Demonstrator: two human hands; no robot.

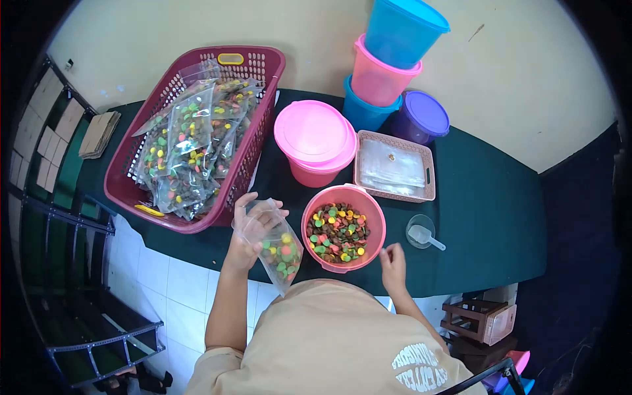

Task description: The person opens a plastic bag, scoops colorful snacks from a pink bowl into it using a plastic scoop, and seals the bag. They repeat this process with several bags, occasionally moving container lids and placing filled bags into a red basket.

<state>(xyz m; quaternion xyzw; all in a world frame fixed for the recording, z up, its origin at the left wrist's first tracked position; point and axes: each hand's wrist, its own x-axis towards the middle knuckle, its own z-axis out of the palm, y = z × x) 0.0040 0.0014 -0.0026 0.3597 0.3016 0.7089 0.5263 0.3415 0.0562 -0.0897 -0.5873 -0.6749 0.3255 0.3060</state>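
Observation:
My left hand (258,227) grips a clear plastic bag (280,253) near its upper part. Green, yellow and red round pieces lie in the bag's lower part, and its bottom corner hangs by my shirt. To the bag's right stands a pink tub (378,227) with brown, green, yellow and orange pieces (339,232) inside. Just off the tub's lower right rim is my right hand (394,266), its fingers curled in; whatever they may hold is hidden.
A maroon basket (276,82) of filled bags (191,131) stands at left. Behind the tub are a pink lidded container (315,135) and a tray (431,174) of flat clear bags (393,164). A clear cup (413,238) with a scoop (428,238) sits at right, below stacked tubs (385,76).

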